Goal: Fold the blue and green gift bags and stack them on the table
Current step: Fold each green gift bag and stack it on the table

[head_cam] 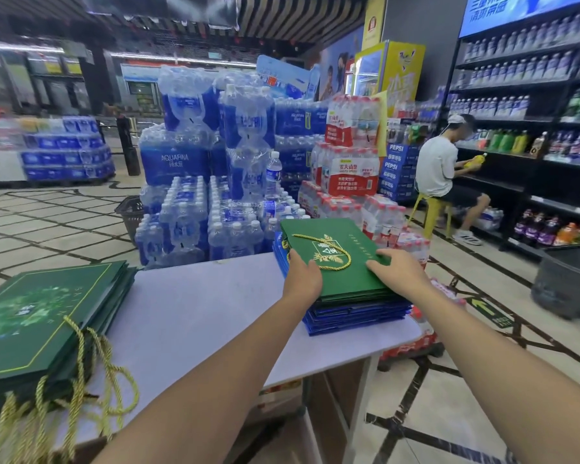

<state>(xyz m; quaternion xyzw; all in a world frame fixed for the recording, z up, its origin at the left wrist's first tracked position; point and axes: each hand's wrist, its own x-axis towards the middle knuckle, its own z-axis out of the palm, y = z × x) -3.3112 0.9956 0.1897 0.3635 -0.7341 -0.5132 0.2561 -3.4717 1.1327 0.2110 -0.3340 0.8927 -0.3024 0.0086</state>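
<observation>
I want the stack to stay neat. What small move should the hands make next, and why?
Probably press the top green bag flat and square it with the stack. The left hand and right hand both rest on it, and its edges do not line up with the blue bags below.

AQUAFINA on a blue water pack (pixel 175 162) in the far middle, PEPSI twice on blue cartons (pixel 397 159) far right, upside-down Chinese characters on the top green gift bag (pixel 349 279), Chinese text on red-labelled water packs (pixel 349 177).
</observation>
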